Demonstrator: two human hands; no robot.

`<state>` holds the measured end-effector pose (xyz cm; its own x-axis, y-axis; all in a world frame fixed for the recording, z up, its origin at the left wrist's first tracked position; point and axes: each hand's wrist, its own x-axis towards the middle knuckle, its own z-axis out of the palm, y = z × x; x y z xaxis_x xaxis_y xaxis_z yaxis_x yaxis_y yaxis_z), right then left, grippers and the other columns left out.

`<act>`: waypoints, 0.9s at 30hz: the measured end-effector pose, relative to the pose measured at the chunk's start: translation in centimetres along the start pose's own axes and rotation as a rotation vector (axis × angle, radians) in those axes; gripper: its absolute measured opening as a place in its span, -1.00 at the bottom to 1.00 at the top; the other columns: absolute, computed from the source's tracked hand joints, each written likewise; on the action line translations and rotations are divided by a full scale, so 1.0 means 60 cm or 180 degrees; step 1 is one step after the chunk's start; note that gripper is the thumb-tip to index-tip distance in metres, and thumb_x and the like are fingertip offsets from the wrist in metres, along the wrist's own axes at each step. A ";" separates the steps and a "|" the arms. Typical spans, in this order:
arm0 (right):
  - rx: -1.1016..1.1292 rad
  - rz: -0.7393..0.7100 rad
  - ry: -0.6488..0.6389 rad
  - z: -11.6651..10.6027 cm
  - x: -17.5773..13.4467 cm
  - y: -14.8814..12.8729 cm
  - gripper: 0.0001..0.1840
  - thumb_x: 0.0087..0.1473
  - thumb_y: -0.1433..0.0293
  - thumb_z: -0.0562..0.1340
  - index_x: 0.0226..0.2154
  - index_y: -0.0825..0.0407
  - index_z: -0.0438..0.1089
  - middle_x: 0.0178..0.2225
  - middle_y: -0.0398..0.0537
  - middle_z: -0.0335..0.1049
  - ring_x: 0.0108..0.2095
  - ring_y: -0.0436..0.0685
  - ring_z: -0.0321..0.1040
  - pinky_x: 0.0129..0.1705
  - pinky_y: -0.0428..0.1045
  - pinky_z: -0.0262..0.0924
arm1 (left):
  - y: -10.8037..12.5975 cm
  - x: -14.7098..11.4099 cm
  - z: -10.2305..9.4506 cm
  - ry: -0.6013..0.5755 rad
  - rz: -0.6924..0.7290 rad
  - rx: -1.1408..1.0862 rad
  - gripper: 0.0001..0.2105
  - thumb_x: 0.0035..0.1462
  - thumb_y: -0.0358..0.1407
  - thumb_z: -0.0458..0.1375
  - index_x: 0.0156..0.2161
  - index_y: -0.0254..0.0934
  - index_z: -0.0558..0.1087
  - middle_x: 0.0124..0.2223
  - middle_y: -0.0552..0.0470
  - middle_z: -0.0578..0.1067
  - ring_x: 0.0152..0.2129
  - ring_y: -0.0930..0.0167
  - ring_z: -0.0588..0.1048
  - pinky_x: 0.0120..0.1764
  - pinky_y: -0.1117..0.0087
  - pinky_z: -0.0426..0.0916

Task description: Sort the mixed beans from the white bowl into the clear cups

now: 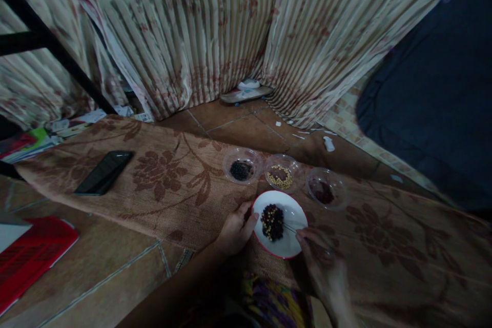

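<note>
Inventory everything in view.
Plate: 1, white, red rim, centre
Mixed beans: many, dark and yellow, plate
Bowls: 3, clear, behind plate
Bowl beans: many, black, yellow, dark red, left to right
Likely tweezers: 1, grey, at plate
Phone: 1, black, left
Tablecloth: 1, brown, under plate
Curtains: several, striped, back
Skateboard: 1, greyish, floor
Papers: several, multicoloured, left
Fabric: 1, dark blue, right
Red item: 1, lower left
Left hand: 1, plate rim
Right hand: 1, on tweezers

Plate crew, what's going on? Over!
Left fingers at plate rim. Right fingers pinching thin tool at mixed beans. Three clear bowls beyond, not in the way.
</note>
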<state>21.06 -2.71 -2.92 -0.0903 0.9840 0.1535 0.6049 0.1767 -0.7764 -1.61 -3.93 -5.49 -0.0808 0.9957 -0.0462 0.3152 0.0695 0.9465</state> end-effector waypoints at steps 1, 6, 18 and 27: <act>0.0002 0.0005 -0.0018 0.000 0.000 0.000 -0.72 0.05 0.13 0.23 -0.36 -0.05 0.53 -0.22 0.00 0.49 -0.15 0.19 0.40 -0.12 0.08 0.30 | 0.001 0.000 0.000 0.0000 0.0005 -0.0003 -0.65 0.25 -0.19 0.00 0.07 -0.28 0.35 -0.17 -0.05 0.56 -0.28 0.33 0.51 -0.22 0.40 0.37; -0.0006 0.0017 0.0041 -0.005 -0.001 -0.004 -0.72 0.04 0.13 0.23 -0.39 -0.04 0.53 -0.25 0.01 0.50 -0.16 0.20 0.41 -0.14 0.08 0.30 | 0.001 -0.001 0.000 -0.0027 -0.0006 -0.0004 -0.64 0.26 -0.18 -0.01 0.09 -0.27 0.35 -0.18 -0.04 0.56 -0.30 0.34 0.51 -0.24 0.40 0.37; 0.0490 -0.0411 0.1261 -0.023 0.102 -0.070 -0.75 0.03 0.21 0.26 -0.43 0.06 0.50 -0.32 0.03 0.50 -0.25 0.16 0.44 -0.14 0.07 0.29 | 0.001 -0.002 -0.001 -0.0010 -0.0072 -0.0012 -0.65 0.25 -0.18 -0.01 0.08 -0.25 0.35 -0.21 -0.02 0.58 -0.31 0.34 0.53 -0.23 0.40 0.37; 0.0431 -0.0366 0.1425 -0.028 0.083 -0.067 -0.77 0.00 0.23 0.29 -0.42 0.08 0.49 -0.35 0.06 0.49 -0.28 0.17 0.42 -0.10 0.12 0.28 | 0.006 -0.001 -0.002 -0.0004 -0.0049 -0.0055 -0.66 0.24 -0.18 0.00 0.05 -0.25 0.37 -0.17 -0.03 0.57 -0.26 0.33 0.52 -0.18 0.39 0.37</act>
<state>19.50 1.46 2.01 0.2168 0.8566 0.4681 0.4998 0.3145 -0.8070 -1.60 -4.00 -5.08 -0.0844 0.9946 -0.0612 0.2976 0.0838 0.9510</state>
